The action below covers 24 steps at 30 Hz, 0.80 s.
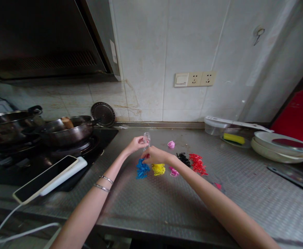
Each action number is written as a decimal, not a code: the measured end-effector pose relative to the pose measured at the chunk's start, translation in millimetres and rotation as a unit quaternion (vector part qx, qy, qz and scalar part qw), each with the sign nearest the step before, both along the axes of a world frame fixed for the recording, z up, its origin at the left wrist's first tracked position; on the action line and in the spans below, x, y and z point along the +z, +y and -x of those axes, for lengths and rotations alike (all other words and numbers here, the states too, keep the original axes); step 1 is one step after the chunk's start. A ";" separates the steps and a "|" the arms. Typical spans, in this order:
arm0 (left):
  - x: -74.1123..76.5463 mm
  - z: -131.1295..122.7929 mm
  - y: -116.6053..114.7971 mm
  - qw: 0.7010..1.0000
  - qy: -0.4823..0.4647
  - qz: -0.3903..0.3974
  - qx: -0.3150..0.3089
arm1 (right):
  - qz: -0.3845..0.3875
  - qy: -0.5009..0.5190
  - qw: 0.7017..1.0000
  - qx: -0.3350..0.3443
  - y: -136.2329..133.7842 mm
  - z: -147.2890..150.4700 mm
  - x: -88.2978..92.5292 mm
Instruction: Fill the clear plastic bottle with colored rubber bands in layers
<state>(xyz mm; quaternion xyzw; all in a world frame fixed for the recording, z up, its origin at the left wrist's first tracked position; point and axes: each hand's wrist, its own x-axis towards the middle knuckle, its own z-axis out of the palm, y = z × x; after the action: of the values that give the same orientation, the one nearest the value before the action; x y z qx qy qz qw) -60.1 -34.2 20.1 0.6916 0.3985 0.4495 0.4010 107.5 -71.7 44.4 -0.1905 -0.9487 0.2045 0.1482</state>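
Left hand (136, 144): fingers clamped on a small, clear, ridged-neck bottle (146, 137), mouth up.
Right hand (153, 155): bent over a loose blue heap of small pieces (142, 170); whether fingertips meet, cannot tell.
Bottle: a slackened grip could drop it.
Yellow heap (158, 169): a careless wrist could scatter it.

A pale tiled wall (146, 52) is standing at twelve o'clock, with brownish stains (132, 110) streaking it toward ten. A dark range hood (50, 31) is jutting out at ten o'clock, above a black stove (70, 181) sitting at nine. A socket panel (195, 79) and a hook (259, 31) are showing at two. A metal desk (141, 204) is stretching across six, catching pale light at four.
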 end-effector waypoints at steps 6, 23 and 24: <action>-4.0 2.6 6.3 1.000 0.021 -0.019 0.008 | -0.009 0.043 0.999 -0.031 11.5 -8.3 15.0; -6.5 2.3 6.7 1.000 0.013 -0.004 -0.003 | -0.125 -0.047 0.979 -0.152 66.2 -18.7 93.7; -7.1 2.8 7.3 1.000 0.015 -0.007 -0.005 | -0.134 -0.061 0.977 -0.153 67.9 -16.4 95.3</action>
<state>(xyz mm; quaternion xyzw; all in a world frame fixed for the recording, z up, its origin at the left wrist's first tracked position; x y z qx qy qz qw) -62.9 -26.9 13.1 0.7032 0.3978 0.4394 0.3926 123.9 -3.8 139.7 -0.3237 -0.9344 0.0380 0.1437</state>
